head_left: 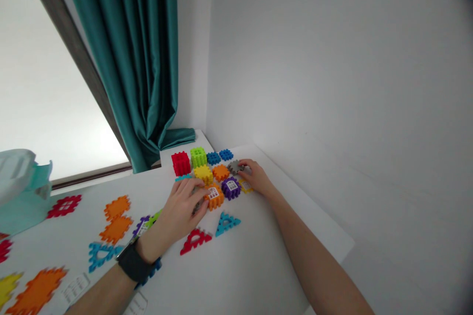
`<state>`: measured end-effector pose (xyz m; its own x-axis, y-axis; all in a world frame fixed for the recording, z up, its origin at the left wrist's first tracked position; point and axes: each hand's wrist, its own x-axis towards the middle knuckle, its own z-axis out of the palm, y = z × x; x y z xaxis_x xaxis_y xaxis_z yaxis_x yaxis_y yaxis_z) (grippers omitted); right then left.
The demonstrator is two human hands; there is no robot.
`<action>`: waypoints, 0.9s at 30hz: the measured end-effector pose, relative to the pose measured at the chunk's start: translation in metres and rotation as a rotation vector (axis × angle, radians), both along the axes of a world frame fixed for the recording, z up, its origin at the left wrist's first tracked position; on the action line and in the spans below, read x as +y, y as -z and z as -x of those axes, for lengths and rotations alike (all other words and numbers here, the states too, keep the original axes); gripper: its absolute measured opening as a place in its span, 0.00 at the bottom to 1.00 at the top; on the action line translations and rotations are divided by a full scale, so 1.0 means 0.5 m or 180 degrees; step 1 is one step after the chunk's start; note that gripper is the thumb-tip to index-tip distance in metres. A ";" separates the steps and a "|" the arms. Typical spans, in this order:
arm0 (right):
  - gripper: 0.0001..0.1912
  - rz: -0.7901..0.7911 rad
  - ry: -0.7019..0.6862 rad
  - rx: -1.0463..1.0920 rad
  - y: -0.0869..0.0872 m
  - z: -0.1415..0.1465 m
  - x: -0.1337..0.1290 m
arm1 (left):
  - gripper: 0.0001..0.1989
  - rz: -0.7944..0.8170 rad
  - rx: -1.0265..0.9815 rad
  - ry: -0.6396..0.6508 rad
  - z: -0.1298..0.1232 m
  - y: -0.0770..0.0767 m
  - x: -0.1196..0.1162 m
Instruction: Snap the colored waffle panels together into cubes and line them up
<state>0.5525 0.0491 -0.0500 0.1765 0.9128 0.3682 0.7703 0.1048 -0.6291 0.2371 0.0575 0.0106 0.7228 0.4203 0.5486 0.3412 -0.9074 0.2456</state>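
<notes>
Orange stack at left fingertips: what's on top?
White window panel atop the orange stack; the left hand overlaps its left side. Below, only toothed edges show; lower faces are hidden.

The head camera looks forward and down from near the table [244, 266]. It faces the wall [325, 74] beyond.

A white table [240, 275] carries, towards its far end, 1 red stack [181, 164], 1 green stack [198, 157] and 2 orange stacks [215, 201]; nearer lies 1 red triangle [189, 245], farther left 2 touching orange tiles [116, 230].
</notes>
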 end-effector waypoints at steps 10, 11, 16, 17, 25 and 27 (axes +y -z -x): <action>0.10 -0.0084 -0.0029 -0.0045 0.004 0.004 0.001 | 0.09 0.0001 0.0035 0.0022 0.000 -0.002 -0.001; 0.10 -0.0100 -0.0034 -0.0047 0.003 0.004 0.000 | 0.09 0.0000 0.0037 0.0020 0.000 -0.001 -0.001; 0.10 -0.0169 -0.0033 -0.0060 -0.001 0.005 -0.004 | 0.09 -0.0002 0.0033 0.0021 -0.001 -0.003 -0.001; 0.10 -0.0185 -0.0022 -0.0064 -0.002 0.006 -0.005 | 0.09 0.0000 0.0039 0.0024 -0.001 -0.003 -0.001; 0.12 -0.0373 0.0000 -0.0115 -0.023 0.023 -0.032 | 0.09 -0.0037 0.0122 0.0020 0.001 -0.006 -0.003; 0.11 -0.0418 -0.0033 -0.0132 -0.032 0.035 -0.039 | 0.09 -0.0036 0.0148 0.0003 0.001 -0.009 -0.005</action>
<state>0.5352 0.0295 -0.0340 0.1496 0.8580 0.4914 0.7937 0.1922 -0.5772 0.2365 0.0551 0.0149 0.7480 0.4135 0.5191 0.3511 -0.9103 0.2193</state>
